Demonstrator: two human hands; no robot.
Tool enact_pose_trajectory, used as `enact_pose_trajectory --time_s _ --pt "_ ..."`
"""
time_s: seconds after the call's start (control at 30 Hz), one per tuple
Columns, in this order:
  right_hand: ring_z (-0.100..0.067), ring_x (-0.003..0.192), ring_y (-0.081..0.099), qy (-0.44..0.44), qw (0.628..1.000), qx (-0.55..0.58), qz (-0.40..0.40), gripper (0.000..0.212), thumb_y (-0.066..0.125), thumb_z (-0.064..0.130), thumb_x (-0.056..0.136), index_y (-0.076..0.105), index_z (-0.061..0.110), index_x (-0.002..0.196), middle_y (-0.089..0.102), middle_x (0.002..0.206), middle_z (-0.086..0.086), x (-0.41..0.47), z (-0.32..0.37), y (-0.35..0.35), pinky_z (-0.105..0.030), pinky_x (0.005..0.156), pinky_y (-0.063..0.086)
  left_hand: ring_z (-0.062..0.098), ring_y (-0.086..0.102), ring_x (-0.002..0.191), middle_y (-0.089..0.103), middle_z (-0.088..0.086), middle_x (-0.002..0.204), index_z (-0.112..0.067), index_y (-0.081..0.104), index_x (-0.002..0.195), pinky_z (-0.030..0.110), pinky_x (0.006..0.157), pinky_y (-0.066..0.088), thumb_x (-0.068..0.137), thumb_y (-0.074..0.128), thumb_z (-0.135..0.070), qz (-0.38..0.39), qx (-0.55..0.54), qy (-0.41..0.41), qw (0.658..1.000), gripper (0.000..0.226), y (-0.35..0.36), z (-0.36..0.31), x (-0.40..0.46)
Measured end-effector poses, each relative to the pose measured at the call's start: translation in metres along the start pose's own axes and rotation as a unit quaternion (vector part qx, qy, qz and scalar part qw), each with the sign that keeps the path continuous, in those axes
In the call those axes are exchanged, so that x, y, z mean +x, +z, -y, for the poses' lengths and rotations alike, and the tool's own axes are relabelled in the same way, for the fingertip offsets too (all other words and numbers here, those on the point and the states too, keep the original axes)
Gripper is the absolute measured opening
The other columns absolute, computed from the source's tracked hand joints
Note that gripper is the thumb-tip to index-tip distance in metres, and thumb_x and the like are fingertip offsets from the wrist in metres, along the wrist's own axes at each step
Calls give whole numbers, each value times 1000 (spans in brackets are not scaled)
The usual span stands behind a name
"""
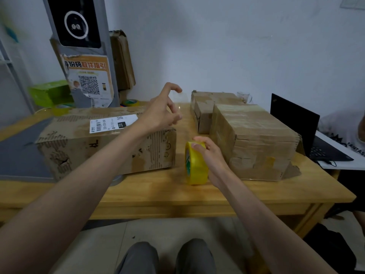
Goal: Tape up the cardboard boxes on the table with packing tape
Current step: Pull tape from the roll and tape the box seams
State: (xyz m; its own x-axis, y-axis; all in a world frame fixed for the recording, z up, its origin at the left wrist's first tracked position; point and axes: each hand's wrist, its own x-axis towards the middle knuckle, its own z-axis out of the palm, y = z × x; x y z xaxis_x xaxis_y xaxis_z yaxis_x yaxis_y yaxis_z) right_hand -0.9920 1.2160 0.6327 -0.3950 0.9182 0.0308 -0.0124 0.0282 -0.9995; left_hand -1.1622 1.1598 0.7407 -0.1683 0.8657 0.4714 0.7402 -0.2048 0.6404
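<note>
I am gripping the light, stiff tape roll (195, 163) by its rim with my right hand (209, 155) near the desk's (158, 192) front edge, my left hand (164, 113) hovering loosely curled, holding nothing I can see.

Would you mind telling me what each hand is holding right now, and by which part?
The right hand grips the tape roll, standing on edge on the table, by its upper rim. The left hand holds nothing; its fingers hang curled above the labelled box.
</note>
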Motion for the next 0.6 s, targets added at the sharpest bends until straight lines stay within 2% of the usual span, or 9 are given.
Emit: enact_pose_trajectory --time_s 0.07,0.17,0.27,0.33,0.4,0.47,0.53,0.6 --pt "-22 109 61 1 1000 8 -1 16 63 29 99 68 30 114 62 122 -1 -2 -1 -1 -43 93 53 18 71 70 61 7 97 -29 35 137 35 69 62 81 82 -6 31 -46 -26 998 77 7 0 -3" --pt "-15 113 60 -10 1000 6 -15 17 58 30 102 72 24 109 67 118 2 -5 0 -3 -39 104 47 19 73 90 53 9 113 -32 25 146 26 74 60 73 87 -1 74 -128 -49 988 101 28 1 -7" --pt "-17 113 61 -15 1000 5 -21 21 54 23 104 74 17 102 72 113 0 -6 1 -6 -36 99 47 20 64 111 44 7 121 -32 15 154 20 73 59 67 91 -1 87 -166 -53 981 120 56 5 -12" --pt "-24 109 64 -10 1000 5 -23 22 55 19 102 76 18 97 74 110 -3 -6 0 -9 -32 85 50 19 54 126 37 9 132 -36 7 156 27 85 59 66 93 -8 94 -178 -47 978 128 69 10 -16" --pt "-22 98 65 -19 999 7 -31 21 59 18 99 79 21 91 76 103 -3 -7 0 -12 -27 70 50 21 43 137 29 9 141 -42 1 156 41 102 53 62 96 -19 99 -188 -38 976 135 74 17 -19" --pt "-22 101 67 -34 999 13 -37 19 63 19 97 80 22 88 77 99 -3 -8 2 -14 -33 75 51 21 35 143 23 7 147 -46 -3 155 49 111 43 55 98 -30 101 -194 -34 975 143 75 23 -23" --pt "-22 108 67 -41 998 18 -42 16 65 19 97 80 21 93 76 105 -4 -7 2 -13 -35 80 56 20 34 145 21 5 150 -46 -6 156 51 113 40 49 98 -38 104 -184 -24 977 149 77 26 -29" --pt "-23 111 65 -40 998 13 -56 14 67 20 96 81 21 94 69 118 -7 -6 2 -9 -25 62 56 18 36 144 23 5 149 -44 -6 157 50 114 39 50 99 -38 108 -163 -5 981 151 81 28 -33"
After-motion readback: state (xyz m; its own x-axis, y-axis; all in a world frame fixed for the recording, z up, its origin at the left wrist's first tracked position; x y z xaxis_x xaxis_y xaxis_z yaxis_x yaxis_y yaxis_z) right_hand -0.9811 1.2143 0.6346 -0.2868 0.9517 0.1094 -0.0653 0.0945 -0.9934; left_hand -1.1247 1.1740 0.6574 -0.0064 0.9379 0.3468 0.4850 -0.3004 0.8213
